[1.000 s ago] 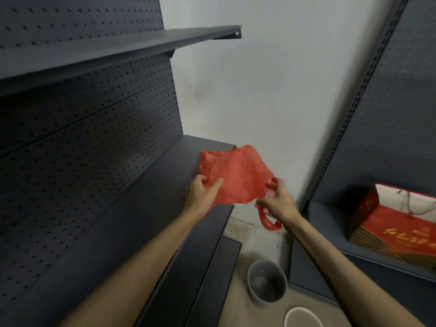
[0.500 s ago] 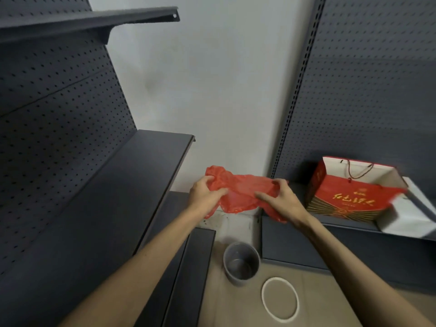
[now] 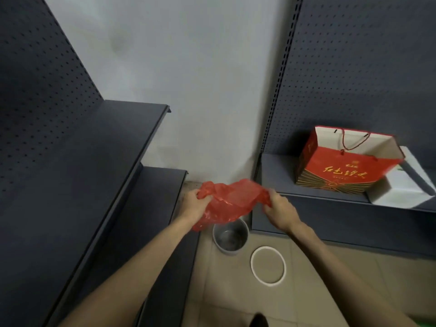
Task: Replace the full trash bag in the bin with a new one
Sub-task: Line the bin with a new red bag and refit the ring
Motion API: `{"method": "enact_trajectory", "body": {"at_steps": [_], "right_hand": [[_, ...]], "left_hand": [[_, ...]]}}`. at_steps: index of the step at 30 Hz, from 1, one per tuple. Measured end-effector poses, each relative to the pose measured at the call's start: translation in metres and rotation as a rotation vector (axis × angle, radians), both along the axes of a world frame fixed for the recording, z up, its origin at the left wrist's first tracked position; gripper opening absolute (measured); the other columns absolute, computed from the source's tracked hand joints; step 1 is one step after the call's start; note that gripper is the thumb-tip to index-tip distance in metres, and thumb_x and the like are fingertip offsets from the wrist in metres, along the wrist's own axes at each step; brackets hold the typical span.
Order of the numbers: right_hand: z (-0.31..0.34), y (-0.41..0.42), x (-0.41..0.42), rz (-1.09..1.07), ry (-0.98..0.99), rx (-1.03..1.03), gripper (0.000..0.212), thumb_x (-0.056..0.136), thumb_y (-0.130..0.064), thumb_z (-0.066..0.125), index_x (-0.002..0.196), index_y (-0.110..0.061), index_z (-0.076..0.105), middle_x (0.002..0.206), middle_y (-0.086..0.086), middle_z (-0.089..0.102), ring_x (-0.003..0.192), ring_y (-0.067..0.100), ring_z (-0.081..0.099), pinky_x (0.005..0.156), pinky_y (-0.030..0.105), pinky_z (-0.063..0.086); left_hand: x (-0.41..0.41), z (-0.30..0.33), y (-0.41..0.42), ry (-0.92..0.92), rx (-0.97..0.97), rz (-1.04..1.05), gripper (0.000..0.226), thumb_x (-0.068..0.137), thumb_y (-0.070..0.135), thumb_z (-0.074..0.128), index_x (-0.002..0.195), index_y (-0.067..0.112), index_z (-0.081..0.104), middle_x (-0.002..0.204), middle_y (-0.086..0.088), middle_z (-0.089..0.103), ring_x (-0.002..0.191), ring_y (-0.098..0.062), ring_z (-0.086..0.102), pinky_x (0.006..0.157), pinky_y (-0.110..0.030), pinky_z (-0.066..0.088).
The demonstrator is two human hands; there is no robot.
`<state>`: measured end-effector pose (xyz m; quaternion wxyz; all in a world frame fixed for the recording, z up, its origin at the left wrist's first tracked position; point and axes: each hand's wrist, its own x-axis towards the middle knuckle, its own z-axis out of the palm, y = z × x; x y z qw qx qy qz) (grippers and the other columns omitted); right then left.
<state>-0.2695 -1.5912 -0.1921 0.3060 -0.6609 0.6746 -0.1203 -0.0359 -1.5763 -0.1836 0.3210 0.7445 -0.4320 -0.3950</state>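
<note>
Centre of frame, low: red plastic bag (image 3: 230, 200) held in the air between both hands, crumpled, stretched side to side. Left hand (image 3: 194, 204) grip: fingers curled tight round a bunched end of the bag at its upper left corner. Right hand (image 3: 279, 210) grip: fingers curled round the bag's right end; the hand is blurred, so exactly how much film it holds is unclear. A loose tail of the bag hangs down at lower left, below the left wrist.

Directly below the bag in the picture: small grey bin (image 3: 230, 237) upright on the tiled floor (image 3: 236, 291), mouth open, no liner visible inside; its far rim is partly hidden behind the bag. Just right of the bin and lower in frame, a white ring (image 3: 268, 265) lies flat on the floor, apart from the bin.

Left half of frame: dark shelving (image 3: 94, 173) with pegboard back. Right of centre: red gift bag (image 3: 344, 161) with gold lettering standing open on a low dark shelf (image 3: 278, 175), a white box (image 3: 403, 187) just beside it at right edge.
</note>
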Motion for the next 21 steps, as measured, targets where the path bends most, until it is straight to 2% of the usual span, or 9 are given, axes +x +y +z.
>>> {"method": "enact_trajectory", "body": {"at_steps": [3,6,8,12,14,18,21], "right_hand": [[-0.027,-0.013,-0.010,0.084,0.084,-0.011,0.025,0.096,-0.027,0.047,0.117,-0.023,0.059,0.107,0.010,0.071,0.099,0.035,0.065,0.084,0.043,0.052],[-0.059,-0.031,-0.019,0.117,0.125,-0.033,0.027,0.099,-0.025,0.043,0.121,-0.026,0.060,0.113,0.008,0.069,0.104,0.034,0.063,0.083,0.040,0.048],[-0.086,-0.043,-0.025,0.132,0.140,0.012,0.027,0.098,-0.025,0.043,0.119,-0.027,0.060,0.116,0.007,0.068,0.106,0.034,0.062,0.083,0.041,0.048],[-0.150,-0.059,-0.034,0.141,0.121,0.092,0.026,0.096,-0.022,0.044,0.113,-0.025,0.062,0.112,0.008,0.070,0.104,0.034,0.062,0.079,0.038,0.046],[-0.186,-0.065,-0.035,0.138,0.107,0.102,0.026,0.096,-0.019,0.044,0.111,-0.020,0.065,0.110,0.008,0.070,0.103,0.034,0.062,0.075,0.035,0.043],[-0.269,-0.086,-0.032,0.143,0.074,0.121,0.028,0.097,-0.018,0.044,0.113,-0.022,0.066,0.106,0.007,0.072,0.099,0.033,0.064,0.078,0.039,0.048],[-0.321,-0.104,-0.027,0.128,0.016,0.138,0.030,0.094,-0.019,0.045,0.115,-0.023,0.066,0.106,0.006,0.072,0.099,0.032,0.065,0.082,0.042,0.051]], "left_hand": [[-0.013,-0.027,-0.010,-0.018,0.051,0.049,0.016,0.085,0.020,0.071,0.098,0.011,0.073,0.086,-0.002,0.067,0.085,-0.019,0.065,0.064,-0.021,0.041],[-0.020,-0.065,-0.026,-0.024,0.114,0.082,0.013,0.084,0.026,0.071,0.093,0.017,0.074,0.089,-0.005,0.072,0.088,-0.023,0.068,0.075,-0.030,0.052],[-0.021,-0.094,-0.036,-0.014,0.152,0.097,0.006,0.084,0.027,0.071,0.084,0.021,0.071,0.087,-0.007,0.073,0.087,-0.025,0.069,0.076,-0.033,0.055],[-0.024,-0.156,-0.048,-0.008,0.184,0.095,0.011,0.086,0.021,0.070,0.094,0.015,0.073,0.088,-0.005,0.073,0.085,-0.022,0.068,0.069,-0.026,0.048],[-0.025,-0.193,-0.051,0.017,0.216,0.071,0.006,0.087,0.020,0.069,0.092,0.020,0.072,0.086,-0.003,0.073,0.082,-0.020,0.069,0.065,-0.024,0.049],[-0.024,-0.279,-0.065,0.061,0.222,-0.003,0.009,0.089,0.015,0.068,0.084,0.024,0.070,0.082,-0.001,0.073,0.078,-0.017,0.068,0.061,-0.022,0.052],[-0.022,-0.329,-0.077,0.106,0.240,0.022,0.006,0.090,0.011,0.066,0.093,0.014,0.070,0.084,-0.005,0.071,0.072,-0.015,0.066,0.052,-0.014,0.051]]}}
